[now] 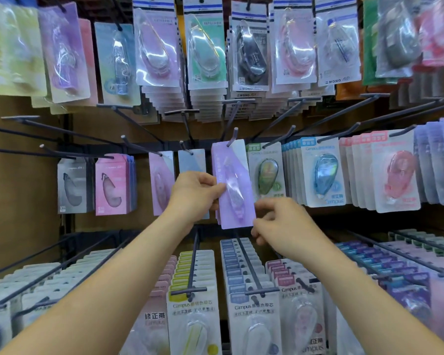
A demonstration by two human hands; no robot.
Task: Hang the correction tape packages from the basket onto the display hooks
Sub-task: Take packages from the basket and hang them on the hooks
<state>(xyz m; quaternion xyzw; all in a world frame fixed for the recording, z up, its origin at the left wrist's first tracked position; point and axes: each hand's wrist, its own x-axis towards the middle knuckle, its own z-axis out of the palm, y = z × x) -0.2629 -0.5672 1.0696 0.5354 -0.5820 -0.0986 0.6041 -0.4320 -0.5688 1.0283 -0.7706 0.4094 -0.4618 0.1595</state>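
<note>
Prob light, stiff purple package (239, 170) (slick blister), so pinched by card edges: left grip (195, 193) mid-side, right grip (280, 224) bottom corner.

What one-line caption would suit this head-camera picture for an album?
A person's left hand and right hand hold a purple correction tape package at a display hook.

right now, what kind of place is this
Probably a stationery shop aisle: rows of display hooks carry carded correction tape packages, and the left hand holds a purple package at one hook.
</note>
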